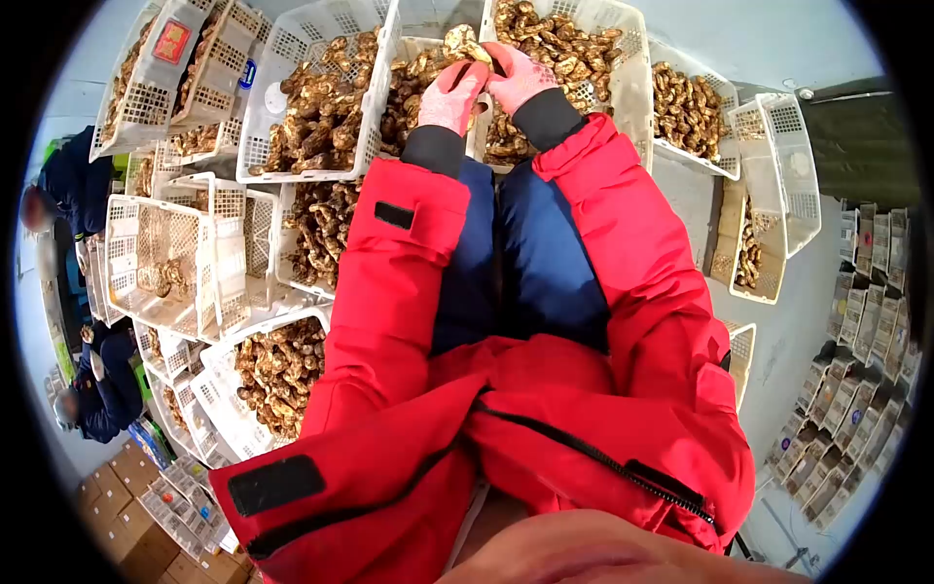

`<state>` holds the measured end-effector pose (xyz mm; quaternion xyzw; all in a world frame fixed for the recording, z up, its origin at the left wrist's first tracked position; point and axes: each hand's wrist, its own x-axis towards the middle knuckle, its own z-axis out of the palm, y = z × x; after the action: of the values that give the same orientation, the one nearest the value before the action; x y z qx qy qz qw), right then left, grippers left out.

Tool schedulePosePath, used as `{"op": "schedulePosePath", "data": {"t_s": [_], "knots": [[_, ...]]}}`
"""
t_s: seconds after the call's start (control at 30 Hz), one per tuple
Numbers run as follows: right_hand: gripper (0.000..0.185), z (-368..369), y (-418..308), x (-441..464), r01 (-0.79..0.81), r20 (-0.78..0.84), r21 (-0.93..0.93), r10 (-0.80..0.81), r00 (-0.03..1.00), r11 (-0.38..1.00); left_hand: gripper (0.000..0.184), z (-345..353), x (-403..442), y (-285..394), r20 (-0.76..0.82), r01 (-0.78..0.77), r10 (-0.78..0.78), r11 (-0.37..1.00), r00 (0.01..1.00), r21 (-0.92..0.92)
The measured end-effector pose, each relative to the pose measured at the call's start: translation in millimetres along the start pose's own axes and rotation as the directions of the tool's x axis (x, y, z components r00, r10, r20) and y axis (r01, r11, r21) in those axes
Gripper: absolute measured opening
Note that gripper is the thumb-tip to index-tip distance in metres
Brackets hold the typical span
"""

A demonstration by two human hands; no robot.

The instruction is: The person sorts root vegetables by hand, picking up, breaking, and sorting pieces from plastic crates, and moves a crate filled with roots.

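A pale mushroom [462, 42], brown-blotched on its rounded cap and yellowish along the stem, sits at far centre, stem gripped between the curled fingers of the pink-gloved left hand [454, 95] and right hand [519, 76], among white crates [380, 97] of browner mushrooms [326, 112].

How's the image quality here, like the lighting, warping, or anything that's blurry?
In the head view, strong fisheye warping inside a black rounded border, with the distant crates at the right edge looking tilted; bright light on the red jacket, with darker shadows in its folds; pale highlights on the piled mushrooms; people at the left edge small and lacking clear detail.
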<state>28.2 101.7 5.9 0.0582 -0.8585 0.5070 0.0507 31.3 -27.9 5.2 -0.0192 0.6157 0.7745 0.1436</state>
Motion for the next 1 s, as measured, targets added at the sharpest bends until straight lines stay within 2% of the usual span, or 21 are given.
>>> {"op": "schedulePosePath", "data": {"t_s": [0.03,0.07,0.1,0.17,0.23,0.27,0.3,0.37,0.4,0.43,0.5,0.53,0.57,0.6,0.63,0.73,0.8,0.87,0.9,0.93,1.0], "knots": [[0.045,-1,-13,-4,-0.006,0.002,-0.15,0.007,1.0,0.989,0.038,-3,3,-4,-0.002,-0.025,0.025,1.0,1.0,0.002],[0.045,2,-6,-2,0.063,0.021,-0.167,-0.061,0.998,0.984,0.036,-6,5,-7,-0.019,-0.059,0.058,0.998,0.998,-0.032],[0.045,4,-12,-7,0.198,-0.077,-0.259,-0.225,0.971,0.945,0.034,-6,6,-9,-0.036,-0.093,0.091,0.993,0.995,-0.066],[0.041,5,-9,-6,0.245,-0.042,-0.207,-0.258,0.965,0.947,0.031,-6,7,-13,-0.077,-0.106,0.092,0.974,0.993,-0.2],[0.038,-4,-25,-8,0.185,-0.019,-0.184,-0.191,0.981,0.966,0.03,-9,5,-10,-0.074,-0.158,0.144,0.958,0.987,-0.241],[0.037,-9,-30,-8,0.154,-0.007,-0.174,-0.157,0.988,0.973,0.024,-9,3,-8,-0.024,-0.104,0.102,0.937,0.994,-0.334],[0.032,-9,-27,-8,0.077,-0.108,-0.026,-0.079,0.991,0.997,0.025,-10,1,-6,-0.005,-0.074,0.076,0.945,0.997,-0.318],[0.03,-17,-21,-8,0.108,-0.211,0.01,-0.103,0.972,0.994,0.029,-11,-2,-2,0.035,-0.01,0.021,0.959,0.999,-0.284],[0.029,-16,-16,-5,0.02,-0.175,0.167,0.01,0.984,0.986,0.03,-12,1,-4,0.079,-0.046,0.075,0.945,0.994,-0.324],[0.03,-20,-13,-5,-0.044,-0.12,0.189,0.067,0.991,0.981,0.029,-14,4,-8,0.094,-0.03,0.065,0.941,0.993,-0.336],[0.033,-13,10,4,-0.107,-0.043,0.419,0.137,0.99,0.902,0.028,-16,8,-12,0.129,0.004,0.046,0.933,0.991,-0.359],[0.035,-11,19,8,-0.144,0.038,0.571,0.149,0.988,0.808,0.029,-8,-4,5,0.162,0.02,0.027,0.96,0.986,-0.278],[0.036,-11,29,11,-0.186,0.118,0.701,0.145,0.982,0.688,0.03,-7,-8,10,0.232,0.08,-0.006,0.946,0.973,-0.313],[0.04,-13,16,9,-0.167,0.103,0.746,0.135,0.985,0.645,0.031,-6,-10,13,0.303,0.144,-0.036,0.928,0.952,-0.344],[0.042,-21,2,2,-0.209,0.182,0.795,0.105,0.978,0.569,0.032,-5,-10,13,0.374,0.212,-0.064,0.905,0.925,-0.369],[0.043,-29,13,6,-0.232,0.261,0.746,0.047,0.964,0.624,0.035,1,-13,13,0.427,0.251,-0.105,0.919,0.898,-0.304],[0.04,-27,13,8,-0.114,0.106,0.786,0.049,0.993,0.608,0.037,0,-11,14,0.452,0.261,-0.117,0.927,0.884,-0.27],[0.04,-23,8,8,-0.009,-0.061,0.816,0.102,0.993,0.578,0.038,1,-9,9,0.352,0.253,-0.186,0.955,0.917,-0.156],[0.04,-21,8,9,0.003,-0.084,0.735,0.086,0.993,0.678,0.038,4,-10,9,0.298,0.253,-0.214,0.963,0.93,-0.098],[0.04,-22,8,10,0.015,-0.107,0.641,0.07,0.992,0.767,0.035,6,-16,10,0.276,0.107,-0.093,0.994,0.957,-0.034],[0.035,-24,4,10,-0.021,-0.083,0.439,0.064,0.994,0.898,0.029,2,-13,9,0.269,0.182,-0.154,0.98,0.951,-0.081]]}}
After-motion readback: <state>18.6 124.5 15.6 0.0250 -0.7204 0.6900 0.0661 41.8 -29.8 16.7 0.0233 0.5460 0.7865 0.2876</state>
